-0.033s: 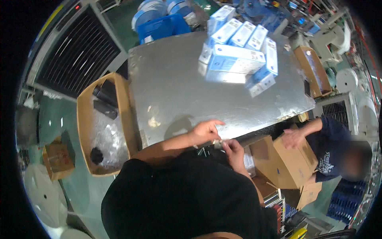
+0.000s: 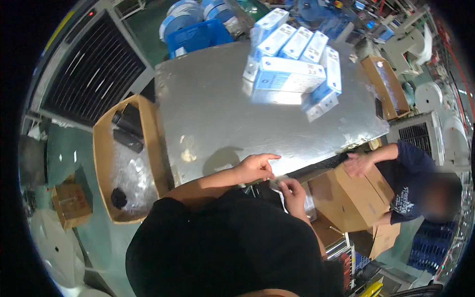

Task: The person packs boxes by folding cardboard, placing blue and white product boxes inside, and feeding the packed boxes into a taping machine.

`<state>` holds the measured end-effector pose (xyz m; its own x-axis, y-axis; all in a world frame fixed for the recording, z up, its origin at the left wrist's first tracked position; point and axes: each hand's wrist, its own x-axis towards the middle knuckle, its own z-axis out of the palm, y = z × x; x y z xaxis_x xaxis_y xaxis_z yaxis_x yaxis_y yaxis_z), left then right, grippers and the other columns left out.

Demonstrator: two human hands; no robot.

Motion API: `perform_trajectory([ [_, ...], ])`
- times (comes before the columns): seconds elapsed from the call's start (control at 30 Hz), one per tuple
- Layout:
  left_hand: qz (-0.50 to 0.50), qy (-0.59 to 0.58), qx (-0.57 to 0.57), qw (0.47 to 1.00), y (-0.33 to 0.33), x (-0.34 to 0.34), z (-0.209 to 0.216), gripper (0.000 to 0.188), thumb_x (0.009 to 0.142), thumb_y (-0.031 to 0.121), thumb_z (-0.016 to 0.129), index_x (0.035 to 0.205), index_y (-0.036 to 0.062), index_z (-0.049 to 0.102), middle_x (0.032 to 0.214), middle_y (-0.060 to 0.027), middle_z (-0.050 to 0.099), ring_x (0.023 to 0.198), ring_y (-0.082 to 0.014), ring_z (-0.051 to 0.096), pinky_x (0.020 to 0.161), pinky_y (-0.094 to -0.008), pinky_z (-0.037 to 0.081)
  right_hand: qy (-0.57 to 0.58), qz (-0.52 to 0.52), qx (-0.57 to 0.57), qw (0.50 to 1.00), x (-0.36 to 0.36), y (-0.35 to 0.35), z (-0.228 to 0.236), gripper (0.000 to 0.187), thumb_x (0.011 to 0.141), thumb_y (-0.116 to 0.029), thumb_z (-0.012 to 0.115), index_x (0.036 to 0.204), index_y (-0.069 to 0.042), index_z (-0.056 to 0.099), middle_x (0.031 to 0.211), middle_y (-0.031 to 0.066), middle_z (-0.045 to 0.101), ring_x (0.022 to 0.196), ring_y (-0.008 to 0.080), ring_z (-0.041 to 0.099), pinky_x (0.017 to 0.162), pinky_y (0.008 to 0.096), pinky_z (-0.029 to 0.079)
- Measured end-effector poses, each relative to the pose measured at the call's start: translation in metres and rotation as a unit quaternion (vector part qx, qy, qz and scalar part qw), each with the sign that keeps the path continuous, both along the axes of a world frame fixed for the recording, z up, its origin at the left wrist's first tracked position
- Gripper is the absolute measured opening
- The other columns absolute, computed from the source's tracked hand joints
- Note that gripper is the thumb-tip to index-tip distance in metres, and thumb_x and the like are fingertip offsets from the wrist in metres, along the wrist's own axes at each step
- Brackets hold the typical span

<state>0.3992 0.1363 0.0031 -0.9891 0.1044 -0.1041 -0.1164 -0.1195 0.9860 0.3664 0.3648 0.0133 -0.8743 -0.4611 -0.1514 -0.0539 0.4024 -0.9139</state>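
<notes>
Over the near edge of the metal table, my left hand (image 2: 255, 167) has its index finger stretched out and the other fingers bent down, with nothing plainly held. Close on its right, my right hand (image 2: 294, 192) is closed, thumb and fingers pinched together. A small pale, blurred piece (image 2: 279, 178) shows at the right fingertips, beside the left fingers; its kind cannot be made out. Below the hands, in front of my black shirt, a thin whitish edge and dark items are partly hidden.
Blue-and-white cartons (image 2: 291, 74) stand grouped on the far part of the metal table (image 2: 213, 104). A cardboard box (image 2: 129, 190) with plastic bags and black items sits left. At right, another person's hand (image 2: 359, 164) rests on a large carton (image 2: 346, 198). A blue crate (image 2: 200, 35) lies beyond.
My hands have moved slightly apart, and the small pale piece now shows nearer my right fingertips. The view has shifted a little; the other person's hand has moved slightly left along the carton.
</notes>
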Motion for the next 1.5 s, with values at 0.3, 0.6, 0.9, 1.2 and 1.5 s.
perform_trajectory([
  [0.3, 0.196, 0.17, -0.416, 0.872, -0.159, -0.232, 0.009, 0.028, 0.09, 0.025, 0.065, 0.112, 0.0071, 0.064, 0.087, -0.0052, 0.066, 0.078, -0.0169, 0.063, 0.072, -0.0334, 0.051, 0.125, -0.075, 0.423, 0.894, 0.036, 0.129, -0.082, 0.027, 0.084, -0.019, 0.066, 0.106, -0.003, 0.065, 0.098, 0.0205, 0.065, 0.093, 0.0368, 0.062, 0.081, 0.0445, 0.049],
  [0.6, 0.23, -0.211, -0.536, 0.784, -0.157, -0.518, 0.025, 0.103, 0.069, 0.073, 0.064, 0.143, 0.0073, 0.034, 0.141, -0.02, 0.043, 0.131, -0.0338, 0.04, 0.103, -0.0457, 0.036, -0.025, -0.372, 0.245, 0.895, 0.123, 0.142, -0.087, 0.029, 0.082, -0.011, 0.069, 0.11, -0.005, 0.066, 0.105, 0.0154, 0.067, 0.099, 0.0306, 0.064, 0.085, 0.038, 0.051],
  [0.9, -0.01, -0.136, -0.562, 0.816, -0.219, -0.476, 0.022, 0.121, 0.06, 0.062, 0.079, 0.153, 0.0309, 0.008, 0.153, -0.0256, 0.016, 0.139, -0.0431, 0.025, 0.11, -0.047, 0.03, 0.106, -0.208, 0.26, 0.937, -0.037, 0.042, 0.008, 0.026, 0.083, -0.004, 0.068, 0.109, -0.004, 0.064, 0.099, 0.0104, 0.067, 0.095, 0.0236, 0.065, 0.083, 0.0324, 0.051],
  [1.2, -0.179, -0.017, -0.507, 0.843, -0.161, -0.244, 0.006, 0.12, 0.062, 0.053, 0.082, 0.153, 0.0277, 0.007, 0.145, -0.0358, 0.017, 0.127, -0.0489, 0.04, 0.104, -0.0464, 0.038, -0.257, -0.157, -0.088, 0.949, -0.113, -0.083, -0.033, 0.075, 0.092, -0.026, 0.065, 0.145, -0.002, 0.019, 0.129, 0.0147, 0.049, 0.116, 0.0259, 0.051, 0.094, 0.0375, 0.048],
  [1.5, -0.118, -0.426, -0.003, 0.897, -0.196, -0.06, -0.035, 0.078, 0.082, 0.039, 0.071, 0.146, 0.013, 0.035, 0.125, -0.013, 0.059, 0.114, -0.0271, 0.057, 0.094, -0.0394, 0.046, -0.575, -0.015, -0.194, 0.795, -0.072, -0.06, -0.051, 0.095, 0.078, -0.013, 0.076, 0.144, -0.014, 0.008, 0.132, 0.0203, 0.046, 0.123, 0.0361, 0.049, 0.1, 0.0534, 0.046],
])
